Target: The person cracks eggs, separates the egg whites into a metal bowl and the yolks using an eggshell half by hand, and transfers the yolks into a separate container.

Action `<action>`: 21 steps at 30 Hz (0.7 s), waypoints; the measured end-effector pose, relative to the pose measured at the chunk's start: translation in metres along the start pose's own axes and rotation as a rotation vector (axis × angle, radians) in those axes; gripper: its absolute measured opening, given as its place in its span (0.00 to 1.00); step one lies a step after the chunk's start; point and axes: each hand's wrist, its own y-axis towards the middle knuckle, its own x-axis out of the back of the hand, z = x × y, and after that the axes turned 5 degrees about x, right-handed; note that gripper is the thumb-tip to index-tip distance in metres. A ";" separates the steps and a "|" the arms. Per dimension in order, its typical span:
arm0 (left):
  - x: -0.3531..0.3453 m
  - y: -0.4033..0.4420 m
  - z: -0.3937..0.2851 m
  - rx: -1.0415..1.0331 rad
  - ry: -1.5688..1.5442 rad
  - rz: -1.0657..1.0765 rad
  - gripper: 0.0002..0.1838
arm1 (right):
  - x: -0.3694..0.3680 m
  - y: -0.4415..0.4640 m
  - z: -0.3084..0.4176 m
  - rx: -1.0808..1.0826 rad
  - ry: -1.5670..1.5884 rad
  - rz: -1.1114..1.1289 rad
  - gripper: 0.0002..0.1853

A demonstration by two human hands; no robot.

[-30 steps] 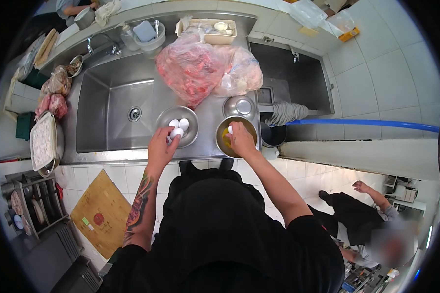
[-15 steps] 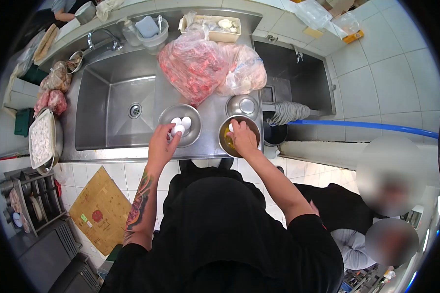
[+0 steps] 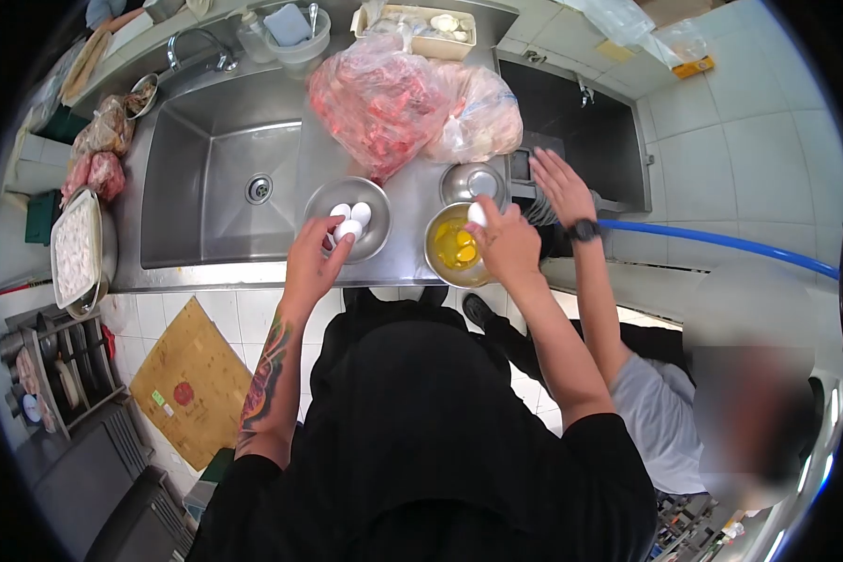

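Observation:
My left hand point(image 3: 318, 253) reaches over a metal bowl point(image 3: 380, 234) that holds several white eggs. Its thumb and fingers close round one egg point(image 3: 349, 230). My right hand point(image 3: 509, 244) is at the right edge of a second metal bowl point(image 3: 437, 265), pinching a white eggshell point(image 3: 478, 214); whether the shell is whole or a piece I cannot tell. Yellow yolks and clear egg white point(image 3: 457, 245) lie in that bowl. Just behind it stands another metal bowl point(image 3: 471, 180).
Large plastic bags of red meat point(image 3: 379, 103) and pale meat point(image 3: 482, 117) lie behind the bowls. A sink point(image 3: 215, 206) is on the left. A co-worker's hand point(image 3: 562, 187) with a watch reaches in beside my right hand, near a blue hose point(image 3: 712, 236).
My right hand has drawn back to the right with the eggshell, uncovering the yolks. A co-worker's arm has come in from the right. My left hand stays at the eggs.

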 end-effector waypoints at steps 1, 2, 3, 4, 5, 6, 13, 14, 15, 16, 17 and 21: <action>0.001 -0.001 0.000 0.004 0.000 0.000 0.18 | 0.009 -0.001 -0.001 0.017 0.031 -0.058 0.29; 0.001 -0.001 -0.001 0.015 -0.027 -0.004 0.17 | 0.018 -0.001 0.001 0.017 0.031 -0.055 0.29; 0.000 -0.001 -0.001 0.026 -0.055 -0.008 0.17 | 0.027 -0.001 0.002 -0.004 0.087 -0.088 0.29; 0.000 -0.002 0.000 0.027 -0.056 -0.006 0.17 | 0.031 -0.001 0.003 -0.027 0.144 -0.122 0.29; -0.001 -0.003 0.002 0.029 -0.082 -0.012 0.17 | 0.031 -0.001 0.004 -0.010 0.193 -0.165 0.28; -0.002 -0.003 0.003 0.029 -0.108 -0.018 0.16 | 0.022 0.000 0.005 -0.011 0.192 -0.165 0.28; -0.006 -0.020 0.010 0.146 -0.249 -0.026 0.16 | -0.053 -0.023 -0.011 -0.055 0.596 -0.385 0.18; -0.009 -0.022 0.019 0.190 -0.330 -0.012 0.16 | -0.054 -0.026 -0.013 -0.054 0.597 -0.382 0.18; -0.011 -0.022 0.020 0.232 -0.412 0.003 0.16 | -0.054 -0.029 -0.015 -0.197 0.787 -0.424 0.17; -0.012 -0.024 0.020 0.231 -0.414 0.005 0.16 | -0.054 -0.033 -0.017 -0.343 0.975 -0.464 0.16; -0.012 -0.027 0.019 0.284 -0.539 0.034 0.16 | -0.056 -0.035 -0.021 -0.348 0.996 -0.504 0.15; -0.013 -0.038 0.010 0.405 -0.748 0.112 0.17 | -0.037 -0.039 -0.025 -0.306 1.135 -0.483 0.17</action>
